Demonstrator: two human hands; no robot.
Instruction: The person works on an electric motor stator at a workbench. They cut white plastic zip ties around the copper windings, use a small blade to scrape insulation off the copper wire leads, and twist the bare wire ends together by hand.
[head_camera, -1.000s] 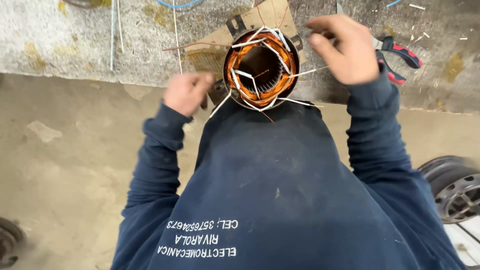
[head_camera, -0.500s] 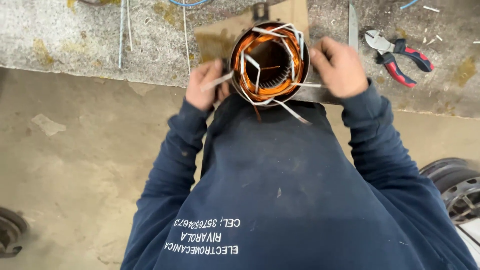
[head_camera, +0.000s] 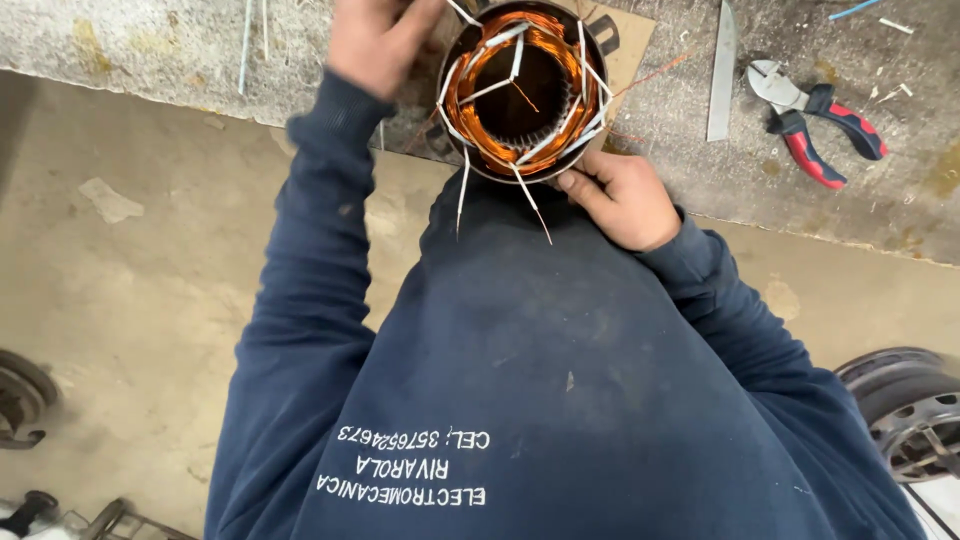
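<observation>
Motor stator standing at the bench edge, bore axis upright, open end facing the camera, white insulation strips fanning toward six o'clock. Right hand at five o'clock, fingers pressing the rim. Left hand at ten o'clock, fingers curled onto a strip. Shifted rightward and nearer than half a second ago. Red-handled pliers at three o'clock.

A round metal motor stator with copper windings stands on the grey counter; left hand at ten o'clock, right hand at four, red-handled pliers at three.
</observation>
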